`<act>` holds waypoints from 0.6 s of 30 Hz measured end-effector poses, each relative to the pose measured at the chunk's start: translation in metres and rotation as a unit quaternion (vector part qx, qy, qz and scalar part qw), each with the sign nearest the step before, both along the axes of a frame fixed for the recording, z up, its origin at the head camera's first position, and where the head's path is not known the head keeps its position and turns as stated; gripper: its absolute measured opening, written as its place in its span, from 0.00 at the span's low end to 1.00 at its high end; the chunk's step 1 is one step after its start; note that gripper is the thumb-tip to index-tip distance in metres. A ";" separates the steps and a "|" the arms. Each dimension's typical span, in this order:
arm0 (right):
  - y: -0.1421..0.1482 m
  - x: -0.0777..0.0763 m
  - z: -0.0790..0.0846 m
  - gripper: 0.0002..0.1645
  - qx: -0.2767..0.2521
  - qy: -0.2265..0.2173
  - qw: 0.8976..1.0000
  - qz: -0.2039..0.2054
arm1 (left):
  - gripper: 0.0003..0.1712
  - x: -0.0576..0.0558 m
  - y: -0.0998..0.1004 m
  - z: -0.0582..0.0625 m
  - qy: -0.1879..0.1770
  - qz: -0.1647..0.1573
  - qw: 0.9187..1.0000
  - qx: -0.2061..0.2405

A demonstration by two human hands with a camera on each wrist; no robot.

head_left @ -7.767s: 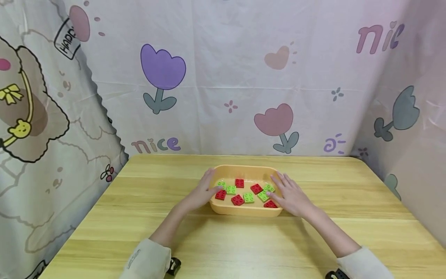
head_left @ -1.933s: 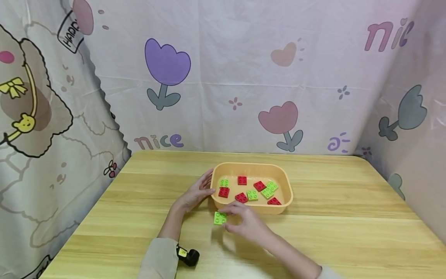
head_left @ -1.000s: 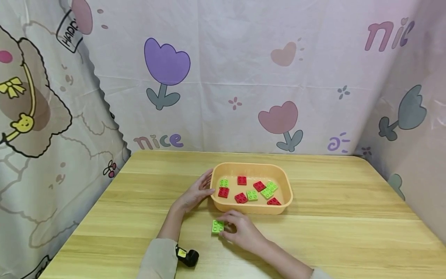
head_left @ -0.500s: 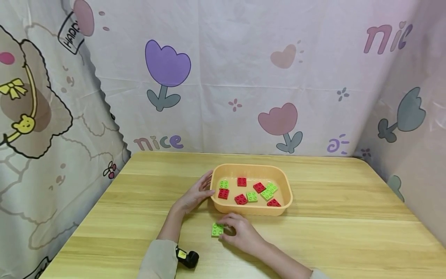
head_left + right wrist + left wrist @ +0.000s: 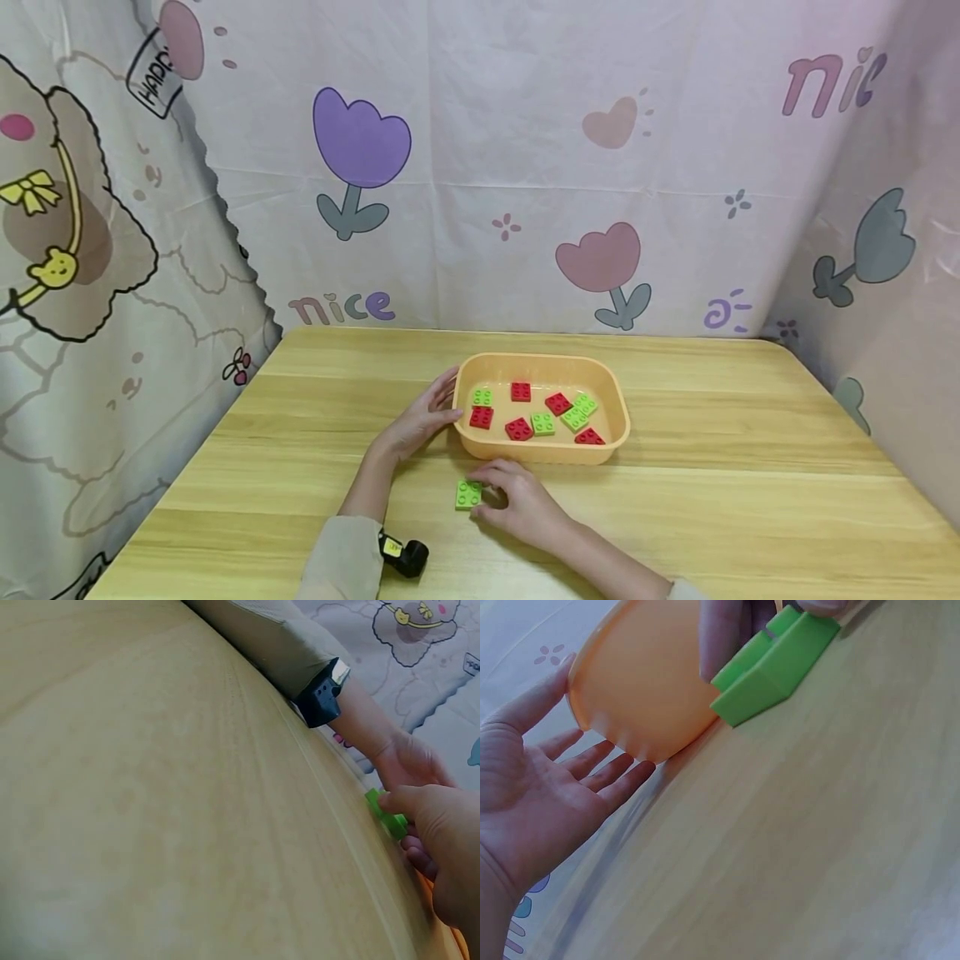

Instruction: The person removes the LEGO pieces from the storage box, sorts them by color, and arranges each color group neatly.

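My right hand [image 5: 525, 507] pinches a lime-green building block [image 5: 467, 496] with studs on top, thumb at its near side and fingers at its far side. The block is at the table surface, just in front of a light-orange tray [image 5: 540, 452]. In the left wrist view the green block [image 5: 772, 675] shows its side, with fingertips behind it. My left hand [image 5: 416, 423] rests against the tray's left end. In the left wrist view its fingers lie straight along the tray's outer wall [image 5: 645, 660], thumb at the rim. The right wrist view shows the block [image 5: 390, 817] partly covered by my right thumb.
Inside the tray lie several red blocks [image 5: 521, 392] and several green blocks [image 5: 543, 423], spread over its floor. A black wrist camera [image 5: 405, 556] hangs by the left sleeve. A printed curtain [image 5: 487, 167] stands behind the wooden table [image 5: 750, 467].
Earlier both hands were at the tray's two ends. Since then my right hand has taken a green block and lowered it toward me in front of the tray; over the last half second little moves.
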State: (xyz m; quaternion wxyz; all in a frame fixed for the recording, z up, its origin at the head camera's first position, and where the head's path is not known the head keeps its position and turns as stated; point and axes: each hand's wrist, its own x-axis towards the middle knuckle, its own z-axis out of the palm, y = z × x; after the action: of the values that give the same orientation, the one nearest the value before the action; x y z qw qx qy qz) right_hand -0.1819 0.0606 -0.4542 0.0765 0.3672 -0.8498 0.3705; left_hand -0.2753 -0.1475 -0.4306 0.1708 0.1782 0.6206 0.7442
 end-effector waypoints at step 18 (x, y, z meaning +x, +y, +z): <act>0.002 0.003 0.013 0.23 -0.004 0.021 1.000 0.004 | 0.42 -0.001 0.000 -0.001 0.007 -0.007 1.000 0.004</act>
State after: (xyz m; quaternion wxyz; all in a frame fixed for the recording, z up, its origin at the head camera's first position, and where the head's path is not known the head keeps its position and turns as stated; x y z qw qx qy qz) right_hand -0.1786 0.0630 -0.4411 0.0943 0.3782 -0.8447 0.3668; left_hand -0.2765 -0.1475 -0.4320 0.1713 0.1885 0.6174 0.7443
